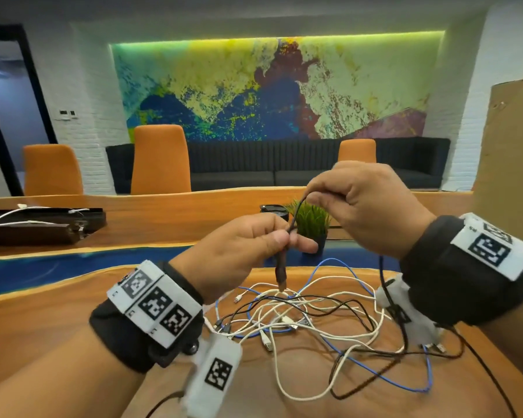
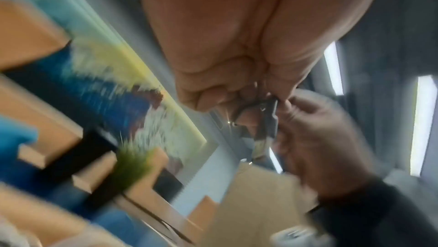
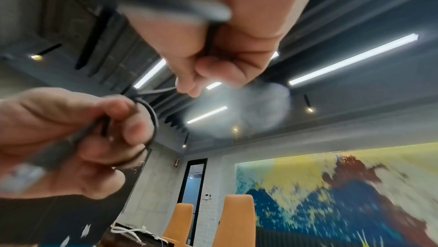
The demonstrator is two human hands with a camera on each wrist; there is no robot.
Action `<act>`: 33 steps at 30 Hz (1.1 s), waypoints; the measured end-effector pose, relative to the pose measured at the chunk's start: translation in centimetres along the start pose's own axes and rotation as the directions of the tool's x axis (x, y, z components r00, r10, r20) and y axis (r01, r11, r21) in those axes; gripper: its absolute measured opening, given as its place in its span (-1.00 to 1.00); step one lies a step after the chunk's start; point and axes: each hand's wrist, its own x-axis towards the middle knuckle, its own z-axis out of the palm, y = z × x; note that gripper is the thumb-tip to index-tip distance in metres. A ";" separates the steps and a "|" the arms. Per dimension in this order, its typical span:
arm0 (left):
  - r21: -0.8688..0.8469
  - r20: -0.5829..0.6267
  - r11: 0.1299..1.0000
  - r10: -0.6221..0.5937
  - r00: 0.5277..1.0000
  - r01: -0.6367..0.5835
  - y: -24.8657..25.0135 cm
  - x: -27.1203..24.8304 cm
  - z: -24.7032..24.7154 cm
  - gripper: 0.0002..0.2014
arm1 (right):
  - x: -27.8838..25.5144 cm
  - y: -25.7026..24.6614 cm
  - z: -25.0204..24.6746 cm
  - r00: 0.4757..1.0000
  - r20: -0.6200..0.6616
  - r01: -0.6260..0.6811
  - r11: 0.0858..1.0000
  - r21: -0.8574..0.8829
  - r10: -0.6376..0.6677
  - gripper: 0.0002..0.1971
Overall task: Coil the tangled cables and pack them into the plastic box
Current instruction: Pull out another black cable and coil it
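Cable work held above wooden tabletop [image 1: 58, 336]. Thin black cable [image 1: 296, 211] pinched at two places: left hand [image 1: 239, 251], thumb and forefinger pressed together on cable just above dark plug end [image 1: 280, 271]; right hand [image 1: 366, 206], fingers curled and clamped on same cable higher up. Short arc of black cable spanning gap between both sets of fingertips; plug end hanging straight down below left fingertips [image 1: 307, 245]. In right wrist view, small loop of black cable [image 3: 152, 119] wrapped around left fingers [image 3: 135, 129], strand running up to right fingers [image 3: 187, 89]. Left wrist view blurred; both hands meeting at dark connector [image 2: 267, 119].

Loose tangle of white, black and blue cables [image 1: 299, 318] lying on tabletop directly below both hands, apart from fingers. Small green potted plant [image 1: 311, 221] beyond fingertips. Plastic box: cannot tell location.
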 end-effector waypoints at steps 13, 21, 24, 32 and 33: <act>0.480 -0.186 0.877 0.135 0.973 -0.030 0.8 -0.6 2.0 -0.78 | -2.0 -7.5 -3.3 0.802 0.597 -0.002 1.000 -0.025 0.017 -0.87; -0.034 -0.120 0.999 -0.045 0.992 0.041 3.4 -1.5 2.7 -0.72 | -0.5 -4.9 -5.0 0.961 0.180 -0.245 0.947 0.208 0.209 -0.85; -0.074 -0.103 0.995 -0.079 0.992 0.072 3.8 -1.6 2.6 -0.66 | -0.7 -5.1 -4.8 0.922 0.242 -0.385 0.786 0.484 0.303 -0.82; -0.313 -0.111 0.950 -0.012 0.994 -0.023 3.4 -1.8 2.7 -0.77 | -0.2 -5.2 -4.2 0.879 0.219 -0.467 0.673 0.574 0.424 -0.82; -0.337 -0.119 0.941 -0.012 0.993 -0.029 3.6 -1.8 2.8 -0.74 | -0.2 -5.1 -4.1 0.870 0.225 -0.481 0.654 0.583 0.440 -0.81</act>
